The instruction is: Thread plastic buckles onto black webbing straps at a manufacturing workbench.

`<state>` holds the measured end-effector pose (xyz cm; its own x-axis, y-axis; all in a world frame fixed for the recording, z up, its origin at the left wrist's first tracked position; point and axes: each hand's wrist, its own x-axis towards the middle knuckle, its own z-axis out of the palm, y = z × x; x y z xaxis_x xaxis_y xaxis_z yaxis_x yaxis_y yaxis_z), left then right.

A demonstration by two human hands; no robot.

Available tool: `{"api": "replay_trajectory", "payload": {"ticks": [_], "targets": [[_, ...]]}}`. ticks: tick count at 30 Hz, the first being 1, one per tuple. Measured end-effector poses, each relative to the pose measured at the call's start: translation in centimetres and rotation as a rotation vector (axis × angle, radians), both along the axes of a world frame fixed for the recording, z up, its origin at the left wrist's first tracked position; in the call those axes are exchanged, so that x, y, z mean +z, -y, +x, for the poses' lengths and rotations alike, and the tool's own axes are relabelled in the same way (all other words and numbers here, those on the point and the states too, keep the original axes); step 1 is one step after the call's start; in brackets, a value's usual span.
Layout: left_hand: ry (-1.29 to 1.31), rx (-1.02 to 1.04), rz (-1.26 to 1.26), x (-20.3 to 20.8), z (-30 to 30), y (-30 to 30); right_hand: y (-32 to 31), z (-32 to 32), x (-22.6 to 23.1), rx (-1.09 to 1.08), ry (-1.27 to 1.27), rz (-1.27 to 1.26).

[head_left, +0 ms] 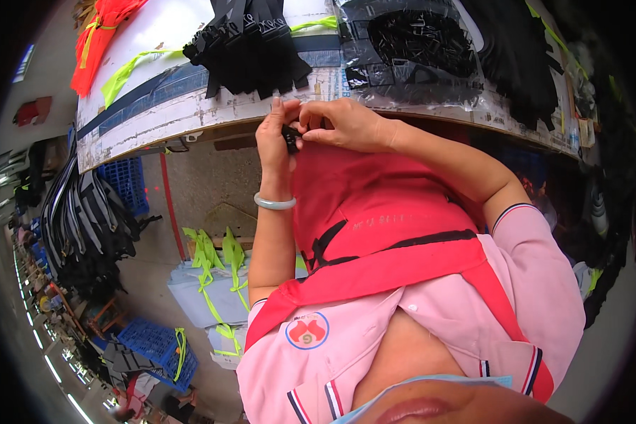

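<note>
Black part (290, 139): pinched in your left hand (275, 134); your right hand (348, 126) curls beside it, fingertip hold unclear.

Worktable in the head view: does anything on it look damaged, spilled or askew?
The worktable looks worn: its pale surface near the front edge is scuffed with brownish marks. The black straps on it lie fanned unevenly, though perhaps simply laid that way. No spill stands out.
</note>
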<state>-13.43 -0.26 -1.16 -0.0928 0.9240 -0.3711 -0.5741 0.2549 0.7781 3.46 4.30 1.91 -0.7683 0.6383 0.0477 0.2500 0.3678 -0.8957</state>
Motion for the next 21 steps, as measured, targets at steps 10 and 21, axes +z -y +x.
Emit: {"api": "replay_trajectory", "payload": {"ticks": [10,21], "targets": [[-0.012,-0.052,-0.087,0.3,3.0,1.4,2.5,2.2,-1.5,-0.078,0.068,0.129],[0.083,-0.283,-0.064,-0.9,1.2,2.5,1.3,4.9,-1.5,-0.196,-0.074,0.018]]}}
